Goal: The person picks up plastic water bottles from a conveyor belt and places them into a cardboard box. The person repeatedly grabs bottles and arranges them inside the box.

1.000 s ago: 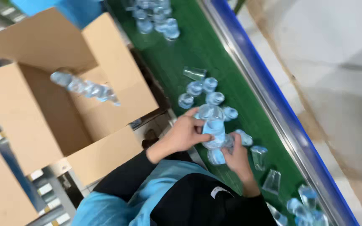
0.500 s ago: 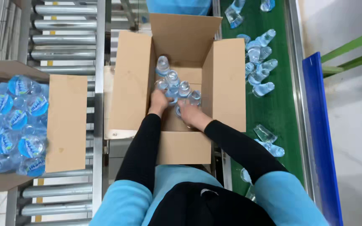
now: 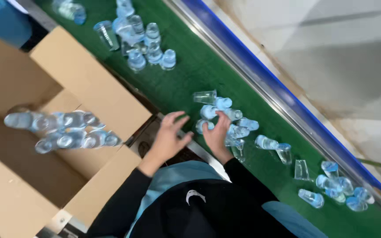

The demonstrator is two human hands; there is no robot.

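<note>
Small clear cups with blue lids (image 3: 238,130) lie in a loose cluster on the green conveyor belt (image 3: 190,75). My right hand (image 3: 217,132) rests among them, fingers curled against a cup but closed on nothing. My left hand (image 3: 169,134) hovers just left of the cluster at the belt's near edge, fingers spread and empty. To the left, an open cardboard box (image 3: 89,94) holds several of the same cups (image 3: 65,132) on its bottom.
More cups sit in a group farther up the belt (image 3: 140,42) and scattered down it (image 3: 331,183). A blue and metal rail (image 3: 265,75) runs along the belt's far side. My dark sleeves and blue vest fill the bottom.
Both hands have left the inside of the box and swung right onto the belt's cup cluster. The view has turned from the box toward the belt.
</note>
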